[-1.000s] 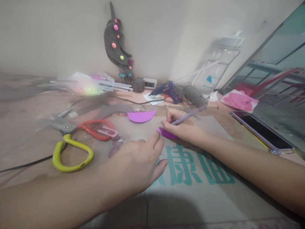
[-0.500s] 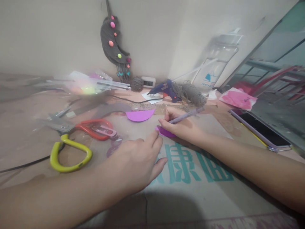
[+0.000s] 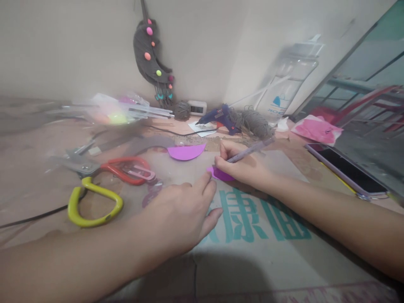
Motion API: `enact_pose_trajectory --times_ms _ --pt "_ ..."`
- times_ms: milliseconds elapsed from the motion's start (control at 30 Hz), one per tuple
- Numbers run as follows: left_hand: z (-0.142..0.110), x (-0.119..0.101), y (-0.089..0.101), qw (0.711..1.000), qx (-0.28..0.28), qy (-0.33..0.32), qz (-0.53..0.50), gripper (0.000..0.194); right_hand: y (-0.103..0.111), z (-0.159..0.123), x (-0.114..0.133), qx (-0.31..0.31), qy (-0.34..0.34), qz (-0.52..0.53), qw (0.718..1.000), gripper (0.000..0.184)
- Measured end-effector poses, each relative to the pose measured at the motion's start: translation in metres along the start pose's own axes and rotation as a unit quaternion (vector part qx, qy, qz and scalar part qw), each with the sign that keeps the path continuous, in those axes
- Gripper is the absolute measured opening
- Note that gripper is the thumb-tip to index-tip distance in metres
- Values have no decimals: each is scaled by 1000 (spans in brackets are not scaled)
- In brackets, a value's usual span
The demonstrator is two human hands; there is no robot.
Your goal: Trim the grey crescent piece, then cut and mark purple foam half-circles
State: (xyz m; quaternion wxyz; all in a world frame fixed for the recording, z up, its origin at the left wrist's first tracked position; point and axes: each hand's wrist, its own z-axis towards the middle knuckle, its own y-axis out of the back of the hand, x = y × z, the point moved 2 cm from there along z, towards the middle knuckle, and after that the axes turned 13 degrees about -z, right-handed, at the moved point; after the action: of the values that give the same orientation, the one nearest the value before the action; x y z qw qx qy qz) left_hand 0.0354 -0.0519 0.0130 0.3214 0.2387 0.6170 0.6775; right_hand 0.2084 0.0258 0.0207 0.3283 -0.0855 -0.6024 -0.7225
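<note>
My right hand (image 3: 240,162) is closed round a pale purple pen (image 3: 251,151), its tip hidden behind the fingers, over a small purple paper piece (image 3: 222,174). Part of that piece is covered by the hand. My left hand (image 3: 186,210) lies open, palm down, its fingertips at the left end of the same piece. Just beyond sits another purple half-round piece (image 3: 187,152), loose on the sheet. Left of my left hand lie scissors with one red and one yellow-green handle (image 3: 95,206); a pink clip (image 3: 142,173) rests across the red loop.
A blue glue gun (image 3: 221,118), grey yarn (image 3: 254,122) and a small white digital display (image 3: 197,107) stand along the wall. To the right are a clear bottle (image 3: 287,80) and a phone (image 3: 347,168). A decorated grey crescent (image 3: 145,63) hangs above a plastic bag (image 3: 110,111).
My right hand and the pen have shifted slightly right, showing a little more of the purple piece's left end. My left hand stays in place, and the whole view moves slightly.
</note>
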Motion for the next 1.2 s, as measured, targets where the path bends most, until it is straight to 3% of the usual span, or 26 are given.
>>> enact_pose_trajectory --times_ms 100,267,633,1200 --pt "0 0 -1 1000 0 2 2 50 1 -1 0 8 -9 -2 1000 22" --pt "2 1 0 1000 1 3 3 52 6 -2 0 -40 -1 -3 999 25" --pt "1 0 2 1000 12 0 8 51 2 -1 -2 8 3 0 1000 25" --pt "2 1 4 1000 23 4 2 54 7 -3 3 -8 4 -44 999 26"
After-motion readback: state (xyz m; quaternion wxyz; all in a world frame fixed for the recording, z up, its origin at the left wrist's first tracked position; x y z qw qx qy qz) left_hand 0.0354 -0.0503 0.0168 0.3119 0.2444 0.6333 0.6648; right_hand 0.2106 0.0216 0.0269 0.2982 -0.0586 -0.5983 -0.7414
